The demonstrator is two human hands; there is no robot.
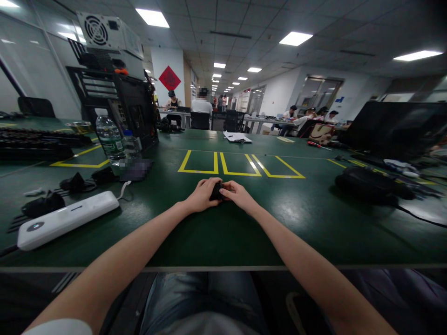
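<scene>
A small black object (pixel 216 191) is held between my two hands just above or on the green table (pixel 223 232); its kind is hidden by my fingers. My left hand (pixel 202 194) wraps round its left side, thumb below and fingers over the top. From the right, my right hand (pixel 238 194) grips it with thumb and fingertips. Just beyond my hands, yellow tape outlines (pixel 240 174) mark the tabletop.
On the left lie a white power strip (pixel 70 218), black adapters (pixel 44 204) and a water bottle (pixel 111 139) beside an open computer case (pixel 134 114). A black pouch (pixel 370 184) and monitor (pixel 401 130) are at right. A clipboard (pixel 237 137) sits farther back.
</scene>
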